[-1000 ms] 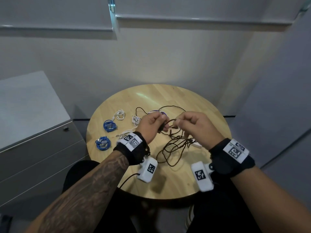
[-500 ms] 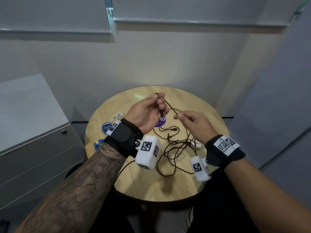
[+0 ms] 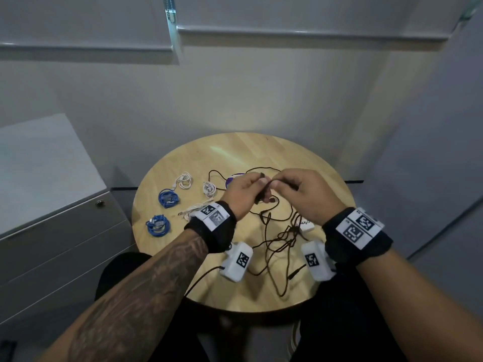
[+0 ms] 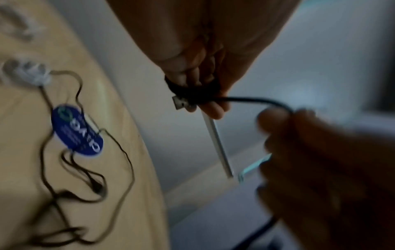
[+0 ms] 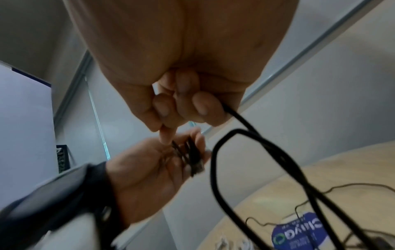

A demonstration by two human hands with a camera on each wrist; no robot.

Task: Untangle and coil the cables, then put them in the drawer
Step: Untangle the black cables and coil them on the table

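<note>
A thin black cable [image 3: 281, 240] lies tangled on the round wooden table [image 3: 235, 150], and its upper end rises to my hands. My left hand [image 3: 254, 184] holds a few turns of it wound round the fingers [image 4: 192, 79], the USB plug [image 4: 181, 102] sticking out. My right hand [image 3: 278, 182] pinches the same cable [image 4: 245, 99] just beside the left, and a loop [image 5: 245, 152] hangs from its fingers [image 5: 181, 103]. Both hands hover above the table's middle.
Two blue coils [image 3: 168, 198] [image 3: 157, 226] and three white coils [image 3: 185, 180] [image 3: 209, 188] [image 3: 194, 211] lie on the table's left. A blue oval sticker [image 4: 78, 130] and a small white block [image 3: 307, 226] also sit there. A grey drawer cabinet [image 3: 65, 231] stands left, drawers closed.
Half a second ago my left hand was raised with the cable stretched to the right hand. Both hands have come back together, lower, with the cable round the left fingers.
</note>
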